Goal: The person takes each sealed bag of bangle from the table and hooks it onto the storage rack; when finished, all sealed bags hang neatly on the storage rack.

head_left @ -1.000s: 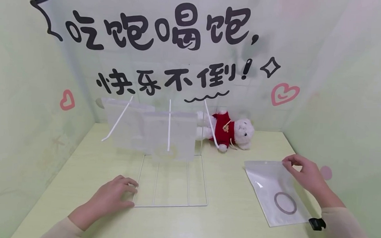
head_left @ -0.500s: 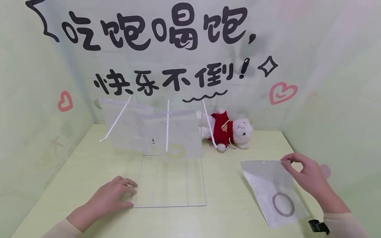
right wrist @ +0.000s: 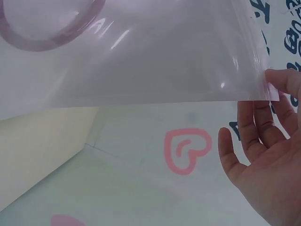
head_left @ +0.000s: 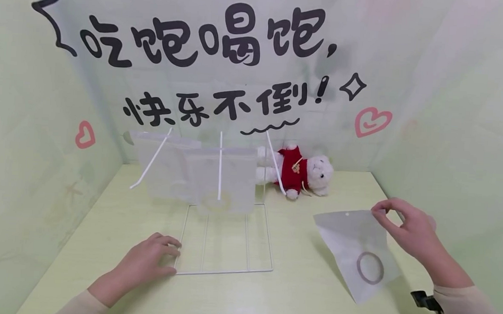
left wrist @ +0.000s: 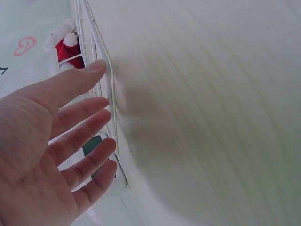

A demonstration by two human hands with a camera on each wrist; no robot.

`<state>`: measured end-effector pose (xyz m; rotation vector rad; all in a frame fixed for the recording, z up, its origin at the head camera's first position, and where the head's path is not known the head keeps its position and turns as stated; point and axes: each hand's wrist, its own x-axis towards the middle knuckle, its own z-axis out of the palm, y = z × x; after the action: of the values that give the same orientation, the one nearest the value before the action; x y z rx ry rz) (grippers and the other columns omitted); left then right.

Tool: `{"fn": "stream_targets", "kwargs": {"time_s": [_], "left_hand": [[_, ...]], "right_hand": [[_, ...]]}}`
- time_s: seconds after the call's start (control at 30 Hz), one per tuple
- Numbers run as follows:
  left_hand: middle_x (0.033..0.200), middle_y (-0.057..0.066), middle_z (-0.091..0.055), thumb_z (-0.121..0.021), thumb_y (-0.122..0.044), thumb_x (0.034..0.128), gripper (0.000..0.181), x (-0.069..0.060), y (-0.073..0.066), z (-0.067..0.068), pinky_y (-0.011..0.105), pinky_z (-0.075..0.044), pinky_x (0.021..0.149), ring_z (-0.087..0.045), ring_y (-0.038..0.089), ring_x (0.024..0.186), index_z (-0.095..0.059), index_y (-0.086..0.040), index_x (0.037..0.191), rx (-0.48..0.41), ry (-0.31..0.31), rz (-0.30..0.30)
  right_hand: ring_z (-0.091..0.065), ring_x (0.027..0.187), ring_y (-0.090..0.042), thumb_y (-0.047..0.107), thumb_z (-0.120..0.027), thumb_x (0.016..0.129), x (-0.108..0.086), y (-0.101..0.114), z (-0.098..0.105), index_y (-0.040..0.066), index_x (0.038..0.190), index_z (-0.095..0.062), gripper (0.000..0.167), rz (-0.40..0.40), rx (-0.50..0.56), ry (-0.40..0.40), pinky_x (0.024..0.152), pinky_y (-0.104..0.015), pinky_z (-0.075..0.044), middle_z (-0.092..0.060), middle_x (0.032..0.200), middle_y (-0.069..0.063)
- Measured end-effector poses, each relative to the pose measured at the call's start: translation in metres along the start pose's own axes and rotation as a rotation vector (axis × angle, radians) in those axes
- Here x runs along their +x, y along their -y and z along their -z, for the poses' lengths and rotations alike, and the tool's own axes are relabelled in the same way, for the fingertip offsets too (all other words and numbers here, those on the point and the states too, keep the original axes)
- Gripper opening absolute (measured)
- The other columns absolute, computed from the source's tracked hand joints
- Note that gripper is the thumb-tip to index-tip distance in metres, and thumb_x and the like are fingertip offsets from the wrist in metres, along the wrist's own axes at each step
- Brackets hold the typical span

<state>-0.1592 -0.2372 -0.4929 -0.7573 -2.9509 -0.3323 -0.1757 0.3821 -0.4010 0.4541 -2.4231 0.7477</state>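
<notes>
My right hand [head_left: 405, 231] pinches the top right corner of a clear plastic zip bag [head_left: 345, 238], which hangs tilted over the right of the table. Inside the bag lies a purplish ring [right wrist: 44, 45], perhaps a bangle. At the left, the fingertips of my left hand [head_left: 137, 262] touch the base wire of a white wire display rack [head_left: 224, 271]; in the left wrist view those fingers are nearly straight. Two similar bags hang on the rack, one bag [head_left: 163, 166] at its left prong and another bag [head_left: 237, 175] at the middle. The right prong [head_left: 276, 163] carries no bag.
A white teddy bear [head_left: 294, 171] in a red top lies on its side behind the rack. Pale walls with black lettering and pink hearts enclose the table [head_left: 244, 301] at the back and sides. A dark green object [left wrist: 91, 149] shows partly behind my left fingers.
My right hand has shifted slightly and lifted the bag, whose lower end now hangs more steeply. The hanging bags swing a little. My left hand stays on the rack's base.
</notes>
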Motion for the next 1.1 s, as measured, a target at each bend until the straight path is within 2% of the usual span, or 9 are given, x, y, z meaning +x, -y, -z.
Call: {"fn": "stream_targets", "kwargs": {"time_s": [0.13,0.23,0.4,0.73,0.87,0.97,1.1], "left_hand": [[0.121,-0.009,-0.072,-0.091,-0.032,0.0709,0.035,0.000,-0.001,0.000,0.038,-0.061,0.083,-0.063,0.018,0.109,-0.081,-0.021,0.103,-0.001,0.008,0.010],[0.122,-0.008,-0.072,-0.091,-0.032,0.0708,0.035,-0.001,-0.002,0.001,0.038,-0.061,0.084,-0.063,0.018,0.109,-0.081,-0.021,0.103,-0.007,0.012,0.019],[0.121,-0.008,-0.072,-0.091,-0.031,0.0707,0.035,-0.001,-0.003,0.001,0.036,-0.061,0.081,-0.062,0.018,0.107,-0.081,-0.020,0.102,-0.010,0.005,0.014],[0.121,-0.008,-0.072,-0.091,-0.031,0.0703,0.035,0.000,-0.002,0.000,0.037,-0.061,0.081,-0.063,0.019,0.107,-0.081,-0.020,0.101,-0.001,0.003,0.014],[0.121,-0.009,-0.072,-0.091,-0.031,0.0707,0.034,0.000,-0.003,0.001,0.036,-0.061,0.080,-0.062,0.018,0.108,-0.081,-0.020,0.102,0.000,0.006,0.022],[0.122,-0.009,-0.072,-0.090,-0.031,0.0713,0.034,0.000,-0.004,0.003,0.035,-0.061,0.080,-0.062,0.017,0.108,-0.081,-0.020,0.102,0.002,0.012,0.021],[0.123,-0.009,-0.071,-0.090,-0.031,0.0712,0.034,0.000,-0.004,0.003,0.036,-0.061,0.081,-0.062,0.018,0.109,-0.081,-0.020,0.102,-0.003,0.019,0.033]], "right_hand": [[-0.054,0.090,0.020,-0.002,-0.082,0.080,0.002,0.009,0.003,0.023,0.095,-0.075,0.030,0.021,-0.025,-0.023,0.075,-0.004,-0.038,-0.068,0.090,0.020],[-0.055,0.091,0.018,-0.005,-0.082,0.079,0.005,0.017,0.005,0.023,0.095,-0.075,0.033,0.047,-0.012,-0.029,0.077,-0.004,-0.038,-0.069,0.090,0.018],[-0.059,0.093,0.012,-0.012,-0.079,0.078,0.011,0.029,0.011,0.017,0.096,-0.074,0.035,0.095,0.081,-0.021,0.089,-0.003,-0.040,-0.069,0.091,0.012],[-0.062,0.094,0.005,-0.016,-0.079,0.075,0.020,0.061,0.016,0.014,0.099,-0.074,0.039,0.166,0.158,-0.006,0.093,-0.007,-0.044,-0.070,0.094,0.011],[-0.062,0.093,0.002,-0.020,-0.077,0.071,0.025,0.077,0.013,0.010,0.098,-0.073,0.040,0.239,0.216,-0.015,0.090,-0.009,-0.046,-0.070,0.093,0.008],[-0.061,0.089,-0.003,-0.023,-0.075,0.070,0.029,0.089,0.007,0.003,0.096,-0.072,0.036,0.307,0.293,-0.033,0.085,-0.011,-0.048,-0.069,0.091,0.001],[-0.060,0.088,-0.006,-0.021,-0.074,0.074,0.033,0.104,0.000,-0.001,0.094,-0.071,0.029,0.356,0.364,-0.046,0.084,-0.013,-0.048,-0.068,0.089,-0.002]]}}
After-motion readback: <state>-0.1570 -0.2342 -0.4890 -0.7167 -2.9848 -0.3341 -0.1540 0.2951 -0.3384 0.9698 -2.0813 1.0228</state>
